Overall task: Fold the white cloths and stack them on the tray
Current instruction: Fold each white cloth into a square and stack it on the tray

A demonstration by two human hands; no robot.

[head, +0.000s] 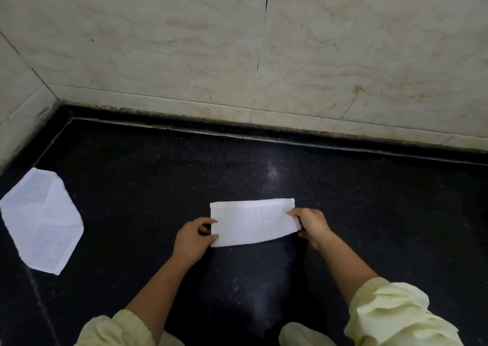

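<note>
A white cloth [253, 221], folded into a long narrow rectangle, lies on the black speckled counter [369, 213] in front of me. My left hand [192, 240] pinches its left end between thumb and fingers. My right hand [311, 224] pinches its right end, where the near corner is slightly lifted. A second white cloth [42, 221], loosely folded with one flap turned over, lies flat at the far left. No tray is in view.
A cream marble-patterned tiled wall [264, 55] rises behind the counter, meeting a side wall in the corner at the left. A dark raised lip [237, 129] runs along the wall's foot. My pale yellow sleeves [390, 316] fill the bottom edge.
</note>
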